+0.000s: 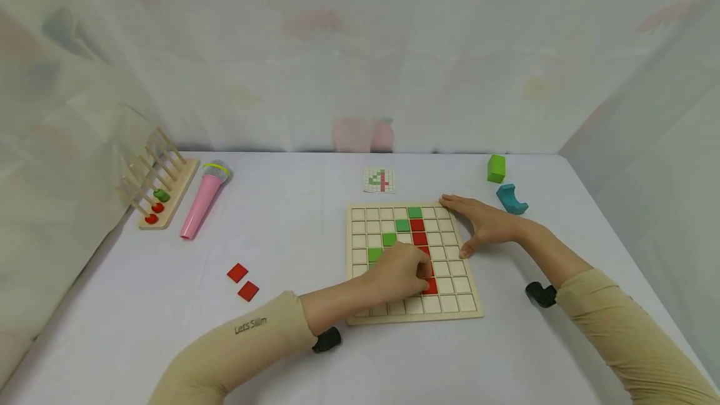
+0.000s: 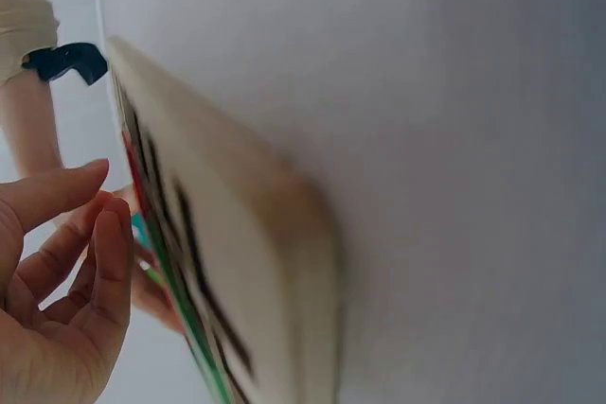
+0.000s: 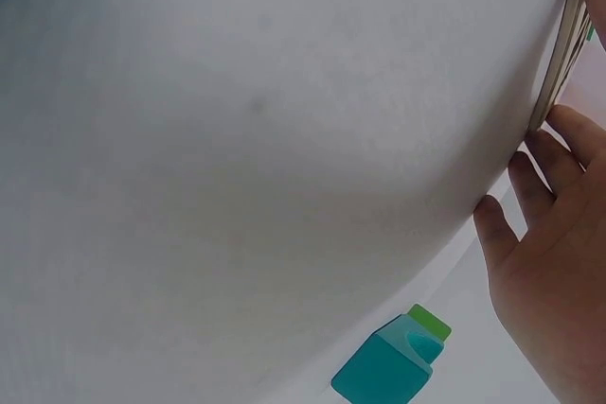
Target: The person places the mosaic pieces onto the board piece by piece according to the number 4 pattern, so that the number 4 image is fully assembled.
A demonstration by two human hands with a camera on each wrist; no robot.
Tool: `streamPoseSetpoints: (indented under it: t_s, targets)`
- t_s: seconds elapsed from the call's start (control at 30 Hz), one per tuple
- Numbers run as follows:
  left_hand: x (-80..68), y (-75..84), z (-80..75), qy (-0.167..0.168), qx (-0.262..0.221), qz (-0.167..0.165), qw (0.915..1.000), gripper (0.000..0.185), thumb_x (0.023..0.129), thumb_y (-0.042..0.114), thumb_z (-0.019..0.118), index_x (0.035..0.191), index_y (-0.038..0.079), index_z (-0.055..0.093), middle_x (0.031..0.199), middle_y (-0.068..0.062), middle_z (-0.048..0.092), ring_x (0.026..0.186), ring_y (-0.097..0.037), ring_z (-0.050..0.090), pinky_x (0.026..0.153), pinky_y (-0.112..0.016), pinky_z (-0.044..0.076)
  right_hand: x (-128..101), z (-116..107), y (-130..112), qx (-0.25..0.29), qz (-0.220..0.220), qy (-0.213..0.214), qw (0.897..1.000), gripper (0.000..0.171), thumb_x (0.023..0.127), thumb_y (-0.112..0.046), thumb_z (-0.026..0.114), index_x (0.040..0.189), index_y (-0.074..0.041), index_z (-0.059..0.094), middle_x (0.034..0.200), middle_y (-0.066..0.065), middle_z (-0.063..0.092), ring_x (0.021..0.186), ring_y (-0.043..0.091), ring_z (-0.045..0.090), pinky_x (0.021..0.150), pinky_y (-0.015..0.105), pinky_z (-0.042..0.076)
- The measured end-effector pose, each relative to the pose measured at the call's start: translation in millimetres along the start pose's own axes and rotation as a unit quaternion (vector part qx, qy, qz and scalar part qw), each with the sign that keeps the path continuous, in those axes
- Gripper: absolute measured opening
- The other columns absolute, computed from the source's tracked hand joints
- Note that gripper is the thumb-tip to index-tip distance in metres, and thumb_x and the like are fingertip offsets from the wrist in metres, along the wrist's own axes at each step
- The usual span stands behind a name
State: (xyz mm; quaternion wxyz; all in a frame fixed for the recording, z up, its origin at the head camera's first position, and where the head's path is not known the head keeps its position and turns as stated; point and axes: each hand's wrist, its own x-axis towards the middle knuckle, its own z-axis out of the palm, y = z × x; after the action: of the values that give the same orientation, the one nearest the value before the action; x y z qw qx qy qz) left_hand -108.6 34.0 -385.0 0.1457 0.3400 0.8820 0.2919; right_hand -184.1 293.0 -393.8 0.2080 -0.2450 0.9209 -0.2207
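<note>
A wooden grid board lies in the middle of the table. It holds a diagonal of green tiles and a column of red tiles. My left hand is over the board with its fingers curled down onto a red tile low in that column. In the left wrist view the left hand is bent beside the board's edge. My right hand lies flat with straight fingers against the board's right side. Its fingertips touch the board's rim.
A small pattern card lies behind the board. Two loose red tiles sit at the left front. A pink microphone and a wooden peg rack stand far left. A green block and a teal arch block sit at the right rear.
</note>
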Motion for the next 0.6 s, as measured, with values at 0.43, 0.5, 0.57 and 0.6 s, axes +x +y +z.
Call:
streamPoseSetpoints:
  t_s: [0.43, 0.5, 0.57, 0.6]
  targets:
    - [-20.3, -15.0, -56.8, 0.031, -0.008, -0.031, 0.999, 0.019, 0.081, 0.02, 0.08, 0.098, 0.014, 0.075, 0.083, 0.005, 0.069, 0.079, -0.01, 0.06, 0.07, -0.024, 0.047, 1.7, 0.6, 0.1, -0.004, 0.005, -0.003, 1.0, 0.119, 0.065, -0.045, 0.088, 0.156, -0.005, 0.022, 0.165, 0.02, 0.016, 0.152, 0.047, 0.012, 0.118, 0.069, 0.016]
    - [-26.5, -21.9, -68.1, 0.031, -0.019, -0.036, 0.9987, 0.02, 0.082, 0.019, 0.079, 0.101, 0.014, 0.075, 0.088, 0.003, 0.07, 0.079, -0.012, 0.06, 0.071, -0.025, 0.047, 1.7, 0.6, -0.2, -0.006, 0.005, -0.004, 1.0, 0.119, 0.065, -0.045, 0.088, 0.156, -0.005, 0.022, 0.165, 0.02, 0.016, 0.152, 0.047, 0.012, 0.118, 0.069, 0.016]
    - [-33.7, -30.2, -79.3, 0.03, -0.033, -0.041, 0.9981, 0.021, 0.082, 0.018, 0.079, 0.102, 0.013, 0.074, 0.092, 0.0, 0.071, 0.076, -0.013, 0.06, 0.069, -0.026, 0.048, 1.5, 0.2, -0.5, -0.005, 0.005, -0.004, 1.0, 0.119, 0.065, -0.044, 0.088, 0.156, -0.004, 0.022, 0.165, 0.021, 0.016, 0.152, 0.047, 0.011, 0.118, 0.068, 0.016]
    - [-37.8, -34.5, -84.9, 0.029, -0.039, -0.044, 0.9979, 0.021, 0.083, 0.018, 0.078, 0.103, 0.014, 0.073, 0.095, -0.002, 0.071, 0.074, -0.013, 0.06, 0.068, -0.025, 0.048, 1.4, 0.2, -0.7, -0.005, 0.005, -0.004, 1.0, 0.119, 0.065, -0.044, 0.088, 0.156, -0.004, 0.022, 0.165, 0.021, 0.016, 0.152, 0.047, 0.011, 0.118, 0.068, 0.016]
